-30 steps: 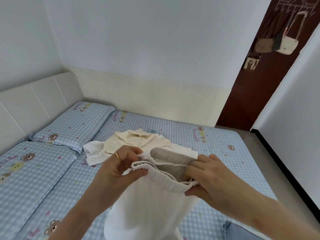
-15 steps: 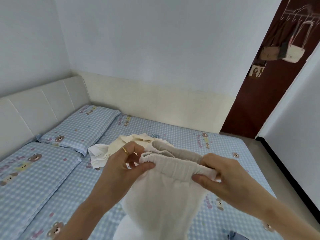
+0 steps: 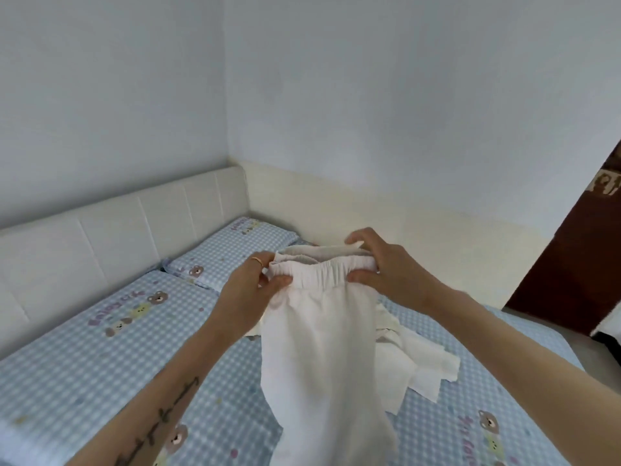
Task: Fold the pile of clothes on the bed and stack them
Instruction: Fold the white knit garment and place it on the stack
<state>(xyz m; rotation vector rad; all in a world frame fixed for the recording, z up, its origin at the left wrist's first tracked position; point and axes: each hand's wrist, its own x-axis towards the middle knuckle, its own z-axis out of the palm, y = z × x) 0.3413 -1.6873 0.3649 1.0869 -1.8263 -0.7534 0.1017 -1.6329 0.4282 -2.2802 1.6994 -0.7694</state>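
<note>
Left hand (image 3: 250, 290) pinches the white trousers (image 3: 322, 348) waistband at nine o'clock; right hand (image 3: 386, 267) pinches at three; legs hang over the bed (image 3: 84, 364).

Room corner: two pale blue-white walls (image 3: 369, 95) meet above a cream lower band (image 3: 420, 210). A padded cream headboard (image 3: 117, 227) runs along the left wall. The mattress carries a blue-checked sheet (image 3: 84, 364) with bear prints; a matching pillow (image 3: 232, 247) lies near the corner. A dark brown door (image 3: 578, 264) stands at right.
</note>
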